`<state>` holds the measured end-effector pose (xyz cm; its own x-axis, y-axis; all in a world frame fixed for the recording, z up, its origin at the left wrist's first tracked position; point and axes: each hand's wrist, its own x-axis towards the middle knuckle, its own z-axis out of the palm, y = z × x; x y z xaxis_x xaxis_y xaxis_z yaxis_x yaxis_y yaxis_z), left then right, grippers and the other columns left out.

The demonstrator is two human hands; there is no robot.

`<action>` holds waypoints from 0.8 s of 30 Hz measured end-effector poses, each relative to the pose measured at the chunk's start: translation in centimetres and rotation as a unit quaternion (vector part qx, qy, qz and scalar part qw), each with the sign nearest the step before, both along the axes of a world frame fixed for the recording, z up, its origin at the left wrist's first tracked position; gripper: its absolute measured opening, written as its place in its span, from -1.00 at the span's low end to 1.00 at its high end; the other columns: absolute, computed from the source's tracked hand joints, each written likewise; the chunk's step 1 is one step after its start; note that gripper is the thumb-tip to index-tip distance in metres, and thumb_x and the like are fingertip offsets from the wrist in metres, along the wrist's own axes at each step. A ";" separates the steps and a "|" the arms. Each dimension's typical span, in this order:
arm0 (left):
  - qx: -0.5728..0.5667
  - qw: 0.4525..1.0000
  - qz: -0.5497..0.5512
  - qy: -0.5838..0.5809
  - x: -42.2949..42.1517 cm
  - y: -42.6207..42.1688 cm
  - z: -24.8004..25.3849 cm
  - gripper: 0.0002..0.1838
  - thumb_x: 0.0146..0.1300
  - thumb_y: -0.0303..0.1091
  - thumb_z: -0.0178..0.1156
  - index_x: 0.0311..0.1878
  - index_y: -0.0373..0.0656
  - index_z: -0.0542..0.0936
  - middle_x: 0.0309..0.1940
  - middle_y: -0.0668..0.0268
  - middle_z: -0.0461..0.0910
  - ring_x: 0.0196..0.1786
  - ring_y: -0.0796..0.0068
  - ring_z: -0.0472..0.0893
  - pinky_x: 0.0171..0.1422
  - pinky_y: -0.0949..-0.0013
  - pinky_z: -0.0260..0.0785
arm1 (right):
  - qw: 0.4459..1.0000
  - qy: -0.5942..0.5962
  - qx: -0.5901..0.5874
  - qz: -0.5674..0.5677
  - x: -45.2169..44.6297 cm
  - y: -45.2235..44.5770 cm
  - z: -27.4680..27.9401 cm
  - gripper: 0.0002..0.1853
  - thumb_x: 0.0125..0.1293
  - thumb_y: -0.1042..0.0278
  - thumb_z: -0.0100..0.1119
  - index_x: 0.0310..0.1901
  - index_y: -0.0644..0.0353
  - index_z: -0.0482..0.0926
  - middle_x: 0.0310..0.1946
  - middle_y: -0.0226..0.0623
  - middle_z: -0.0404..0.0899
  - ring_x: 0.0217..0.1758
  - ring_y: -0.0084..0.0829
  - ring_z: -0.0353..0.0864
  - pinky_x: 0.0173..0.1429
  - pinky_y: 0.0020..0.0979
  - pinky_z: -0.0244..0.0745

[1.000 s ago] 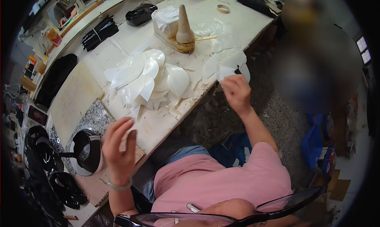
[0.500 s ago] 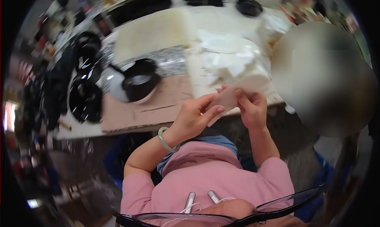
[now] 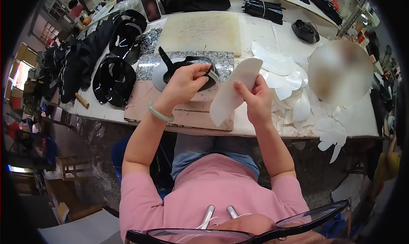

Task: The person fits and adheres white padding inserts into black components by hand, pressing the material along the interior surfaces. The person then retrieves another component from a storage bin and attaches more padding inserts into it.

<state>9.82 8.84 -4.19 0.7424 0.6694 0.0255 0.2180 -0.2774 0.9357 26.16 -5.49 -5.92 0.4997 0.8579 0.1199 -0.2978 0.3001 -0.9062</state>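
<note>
- Soft light across the pale counter (image 3: 260,29).
- Window (image 3: 21,76) burning white, far left.
- Glare on glossy black pieces (image 3: 102,90).
- Round blurred patch (image 3: 339,73) at right.
- Edges bowed, black-rimmed.

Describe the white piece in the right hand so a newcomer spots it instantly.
At the pale table, find the right hand beside a loose heap of white pieces. It grips a long, curved white piece, held up while that heap lies on the table.

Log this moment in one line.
left hand: at glossy black curved piece; right hand: holding curved flat white sheet; nearby: glossy white sheet pile
</note>
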 end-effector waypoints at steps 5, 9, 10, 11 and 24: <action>-0.219 0.966 -0.043 -0.132 -2.0 -3.0 3.4 -0.59 0.29 -0.66 0.11 0.21 -0.41 0.40 -0.06 0.19 0.64 -0.01 0.55 0.61 0.11 0.50 0.46 | 0.998 -0.038 0.033 0.033 -1.4 1.4 2.0 -0.57 0.24 0.40 0.39 0.05 0.35 0.45 -0.14 -0.26 0.62 -0.11 -0.55 0.62 -0.02 -0.53 0.54; -0.241 0.960 -0.052 -0.129 -3.2 -3.6 4.1 -0.57 0.28 -0.67 0.09 0.22 -0.41 0.35 -0.06 0.16 0.64 -0.02 0.54 0.61 0.09 0.49 0.46 | 0.996 -0.051 0.059 0.049 -1.9 1.6 2.9 -0.58 0.24 0.41 0.39 0.04 0.36 0.45 -0.15 -0.26 0.62 -0.12 -0.55 0.62 -0.04 -0.53 0.55; -0.242 0.961 -0.047 -0.128 -3.3 -3.8 4.2 -0.55 0.28 -0.67 0.08 0.24 -0.43 0.34 -0.05 0.15 0.63 -0.01 0.54 0.61 0.10 0.49 0.46 | 0.995 -0.055 0.056 0.054 -2.0 1.5 2.9 -0.59 0.24 0.42 0.39 0.04 0.36 0.45 -0.15 -0.26 0.62 -0.12 -0.55 0.62 -0.05 -0.52 0.55; -0.242 0.961 -0.044 -0.127 -3.4 -3.9 4.2 -0.54 0.28 -0.67 0.08 0.26 -0.45 0.33 -0.03 0.13 0.63 0.00 0.53 0.61 0.11 0.49 0.46 | 0.995 -0.059 0.053 0.059 -2.1 1.4 3.0 -0.60 0.24 0.43 0.39 0.03 0.36 0.46 -0.16 -0.26 0.62 -0.13 -0.56 0.62 -0.05 -0.52 0.55; -0.218 0.968 -0.034 -0.120 -4.3 -4.5 4.2 -0.48 0.25 -0.67 0.05 0.32 -0.51 0.35 0.09 0.09 0.60 0.09 0.51 0.60 0.19 0.46 0.44 | 0.992 -0.092 0.041 0.069 -2.8 1.3 3.1 -0.63 0.25 0.46 0.38 0.01 0.34 0.46 -0.18 -0.28 0.63 -0.15 -0.57 0.63 -0.09 -0.53 0.57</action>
